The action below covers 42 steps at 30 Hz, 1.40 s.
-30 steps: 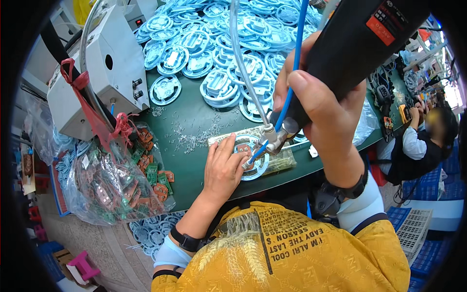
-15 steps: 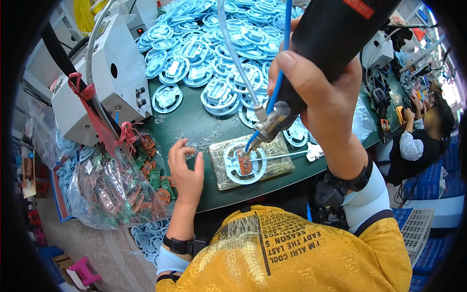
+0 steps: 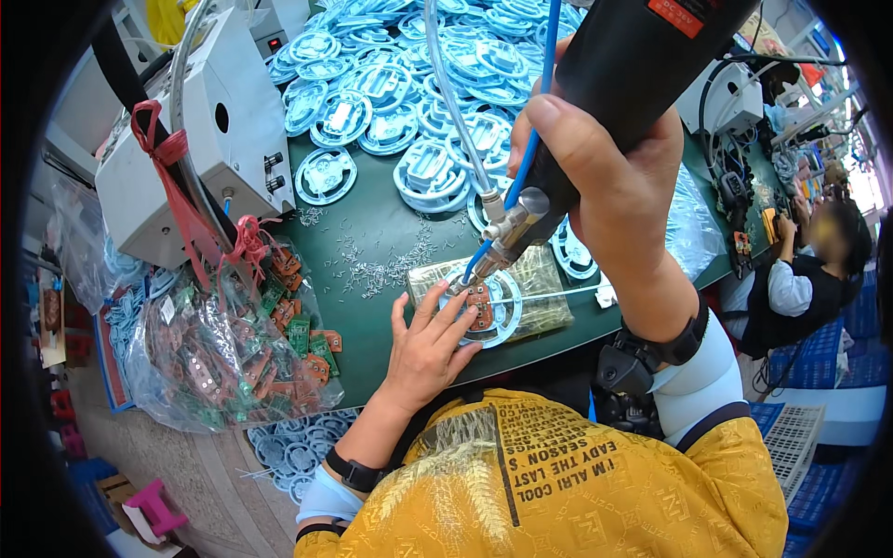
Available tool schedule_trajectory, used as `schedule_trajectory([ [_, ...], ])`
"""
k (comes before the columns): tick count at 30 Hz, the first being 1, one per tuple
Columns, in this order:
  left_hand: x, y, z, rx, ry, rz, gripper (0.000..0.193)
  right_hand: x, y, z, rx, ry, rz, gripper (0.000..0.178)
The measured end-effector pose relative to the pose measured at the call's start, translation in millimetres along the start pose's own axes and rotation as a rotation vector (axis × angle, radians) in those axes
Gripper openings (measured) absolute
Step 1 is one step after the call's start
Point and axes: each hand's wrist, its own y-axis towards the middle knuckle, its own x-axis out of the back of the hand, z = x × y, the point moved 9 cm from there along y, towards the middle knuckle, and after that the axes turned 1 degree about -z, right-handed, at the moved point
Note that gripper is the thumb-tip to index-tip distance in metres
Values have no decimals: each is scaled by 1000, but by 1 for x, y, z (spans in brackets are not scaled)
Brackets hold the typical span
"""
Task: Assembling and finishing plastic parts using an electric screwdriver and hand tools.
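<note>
My right hand (image 3: 605, 167) is wrapped round a black powered screwdriver (image 3: 595, 121) fed by a blue tube and a clear hose. Its metal tip (image 3: 474, 274) points down at the upper part of a small orange-brown circuit board (image 3: 481, 312). That board sits inside a light-blue plastic ring (image 3: 510, 316), which rests on a flat block wrapped in clear tape (image 3: 549, 312). With fingers spread, my left hand (image 3: 428, 349) lies over the ring's left side, fingertips at the board's edge. The hand hides part of the ring. A pale cable (image 3: 558, 295) runs rightward from the board.
Many light-blue rings (image 3: 419, 74) are heaped at the back of the green table. Loose screws (image 3: 391, 265) lie left of the block. A plastic bag of circuit boards (image 3: 233, 353) and a white machine box (image 3: 195, 149) stand at the left. Another person (image 3: 809, 270) sits at far right.
My left hand has moved right, from beside the block onto the ring and board. The right hand still holds the screwdriver over the board, its tip barely shifted.
</note>
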Motion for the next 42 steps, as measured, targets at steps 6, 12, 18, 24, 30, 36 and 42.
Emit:
schedule_trajectory([
  [6, 0, -3, 1, 8, 1, -6, 51, 3, -4, 1, 53, -105, 8, 28],
  [12, 5, 1, -4, -5, -8, 26, 55, 0, -2, -8, -7, -65, -63, 29],
  [18, 0, 4, -4, -13, 82, -14, 54, 13, -4, 53, 32, -179, -25, 33],
  [24, -5, 4, -1, -1, 94, -39, 56, -1, -33, 39, 76, -133, 20, 35],
  [30, -5, 2, 0, -9, 84, -56, 58, -2, -36, 31, 5, -123, -14, 35],
  [36, -6, 2, 2, -14, 87, -66, 58, 2, -37, 24, -2, -86, -20, 33],
  [42, -5, 4, 0, -22, 83, -76, 56, 0, -47, 25, 4, -45, -28, 34],
])
